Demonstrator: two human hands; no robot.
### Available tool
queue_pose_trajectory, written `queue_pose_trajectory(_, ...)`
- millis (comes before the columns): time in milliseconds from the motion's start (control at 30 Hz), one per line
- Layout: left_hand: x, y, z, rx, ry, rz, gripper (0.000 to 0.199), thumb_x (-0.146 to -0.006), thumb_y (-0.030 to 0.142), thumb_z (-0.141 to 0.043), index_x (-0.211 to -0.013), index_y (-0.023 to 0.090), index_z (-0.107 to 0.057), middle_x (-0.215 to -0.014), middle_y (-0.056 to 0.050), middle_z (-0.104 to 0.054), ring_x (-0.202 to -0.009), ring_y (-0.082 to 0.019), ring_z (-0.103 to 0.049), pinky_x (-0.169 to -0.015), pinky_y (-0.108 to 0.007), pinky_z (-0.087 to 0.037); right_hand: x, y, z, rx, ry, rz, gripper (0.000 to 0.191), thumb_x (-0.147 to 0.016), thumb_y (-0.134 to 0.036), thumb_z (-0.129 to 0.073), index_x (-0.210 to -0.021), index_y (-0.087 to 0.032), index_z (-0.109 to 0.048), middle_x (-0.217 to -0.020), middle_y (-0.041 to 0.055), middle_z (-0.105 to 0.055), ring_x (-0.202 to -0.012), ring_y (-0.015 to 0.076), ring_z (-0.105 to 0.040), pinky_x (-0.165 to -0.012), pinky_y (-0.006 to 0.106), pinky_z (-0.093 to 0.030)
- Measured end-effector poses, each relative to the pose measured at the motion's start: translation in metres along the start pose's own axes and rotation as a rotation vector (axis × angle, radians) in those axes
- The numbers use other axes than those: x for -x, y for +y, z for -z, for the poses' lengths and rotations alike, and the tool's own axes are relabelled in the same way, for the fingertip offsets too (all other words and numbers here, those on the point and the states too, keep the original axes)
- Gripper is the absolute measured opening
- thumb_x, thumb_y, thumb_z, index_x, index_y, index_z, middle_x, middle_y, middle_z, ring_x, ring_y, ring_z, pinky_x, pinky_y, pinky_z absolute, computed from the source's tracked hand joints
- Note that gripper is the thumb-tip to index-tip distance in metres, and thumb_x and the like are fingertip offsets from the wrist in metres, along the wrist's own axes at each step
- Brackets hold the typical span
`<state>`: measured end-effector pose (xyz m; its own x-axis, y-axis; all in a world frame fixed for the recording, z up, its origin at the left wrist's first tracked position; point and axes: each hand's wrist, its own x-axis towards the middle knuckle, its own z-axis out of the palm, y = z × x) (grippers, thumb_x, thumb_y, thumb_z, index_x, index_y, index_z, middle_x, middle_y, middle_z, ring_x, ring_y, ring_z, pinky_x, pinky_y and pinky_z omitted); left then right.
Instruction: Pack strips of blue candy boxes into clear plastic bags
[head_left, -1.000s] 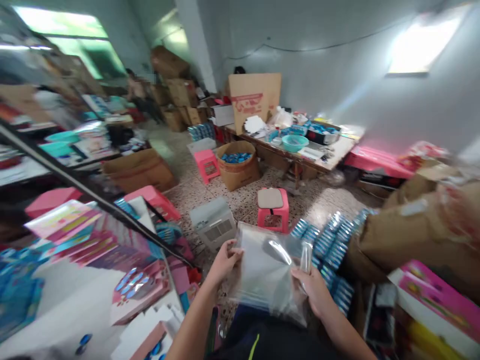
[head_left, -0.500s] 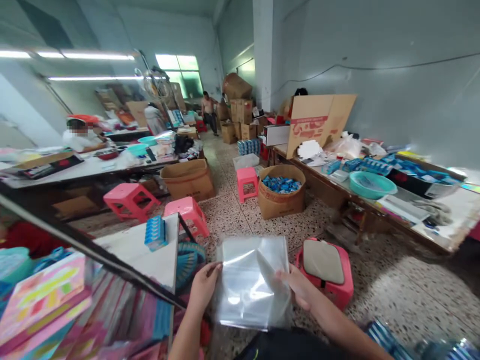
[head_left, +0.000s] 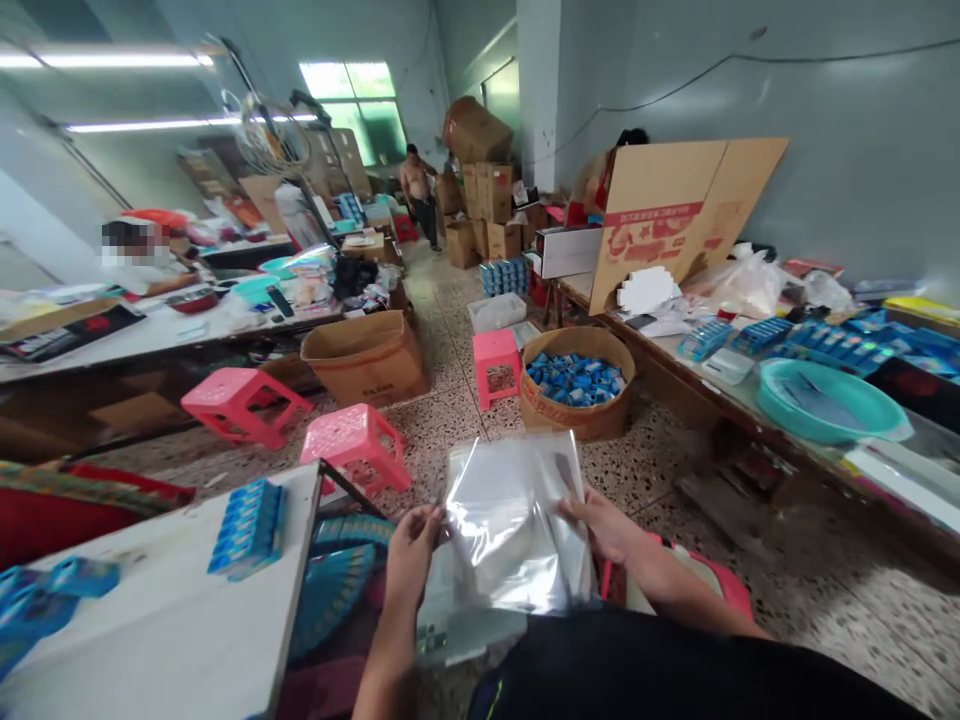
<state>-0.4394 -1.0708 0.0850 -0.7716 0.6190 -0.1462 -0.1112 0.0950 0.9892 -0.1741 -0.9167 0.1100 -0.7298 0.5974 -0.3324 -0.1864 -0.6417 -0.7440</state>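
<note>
A stack of clear plastic sheets or bags (head_left: pixel 499 520) is held out in front of my body, shiny with reflected light. My left hand (head_left: pixel 417 535) pinches its left edge between thumb and fingers. On the opposite edge, my right hand (head_left: pixel 596 525) is closed, with the thumb on top. Whether the plastic is loose film or bags, I cannot tell. To the left, a white table (head_left: pixel 172 620) carries a block of blue small boxes (head_left: pixel 247 530). Below its edge sits a blue basket (head_left: pixel 334 590).
Pink stools (head_left: pixel 356 440) stand ahead on the left. A round cardboard bin (head_left: pixel 577 410) holds many blue packets. At right, a long table (head_left: pixel 720 400) bears a turquoise basin (head_left: pixel 832 400). A pink stool (head_left: pixel 739 590) is beside my right arm. Several people work farther back.
My view has moved forward, bringing the bin and stools nearer. The colourful stacked packages at lower left have left the view. Both hands still hold the plastic.
</note>
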Motion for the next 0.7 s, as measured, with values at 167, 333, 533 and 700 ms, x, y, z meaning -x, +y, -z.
queue_pose_trajectory(167, -0.100, -0.004, -0.175, 0.159, -0.015, 0.009, 0.051, -0.056, 0.054, -0.088, -0.077, 0.014, -0.065, -0.067, 0.000, -0.061, -0.058, -0.012, -0.059, -0.057, -0.022, -0.051, -0.074, -0.107, 0.082, 0.033, 0.088, 0.100, 0.052, -0.057, -0.047, -0.096, -0.096, -0.023, -0.072, -0.085, 0.0013, -0.074, -0.071, 0.0161, -0.066, -0.068, 0.028, -0.054)
queue_pose_trajectory(333, -0.170, -0.008, -0.316, 0.208, -0.111, 0.062, 0.049, -0.055, 0.052, -0.088, -0.075, 0.015, -0.061, -0.069, 0.000, -0.061, -0.060, -0.012, -0.060, -0.059, -0.024, -0.052, -0.117, -0.208, 0.148, 0.150, 0.200, 0.194, 0.056, -0.058, -0.050, -0.094, -0.103, -0.022, -0.074, -0.092, 0.0027, -0.076, -0.077, 0.0181, -0.067, -0.072, 0.029, -0.053)
queue_pose_trajectory(533, -0.222, -0.028, -0.400, 0.250, -0.146, 0.190, 0.054, -0.052, 0.052, -0.090, -0.082, 0.015, -0.065, -0.075, -0.004, -0.066, -0.069, -0.018, -0.068, -0.069, -0.032, -0.058, -0.157, -0.269, 0.204, 0.234, 0.268, 0.272, 0.057, -0.069, -0.050, -0.088, -0.115, -0.021, -0.072, -0.113, 0.0063, -0.075, -0.094, 0.0211, -0.069, -0.085, 0.032, -0.053)
queue_pose_trajectory(700, -0.295, -0.041, -0.447, 0.183, -0.100, 0.303, 0.046, -0.062, 0.043, -0.084, -0.095, 0.016, -0.066, -0.080, -0.002, -0.068, -0.072, -0.015, -0.069, -0.080, -0.032, -0.059, -0.206, -0.310, 0.268, 0.338, 0.485, 0.271, 0.050, -0.067, -0.052, -0.086, -0.097, -0.016, -0.071, -0.077, 0.0013, -0.070, -0.062, 0.0141, -0.058, -0.059, 0.026, -0.045)
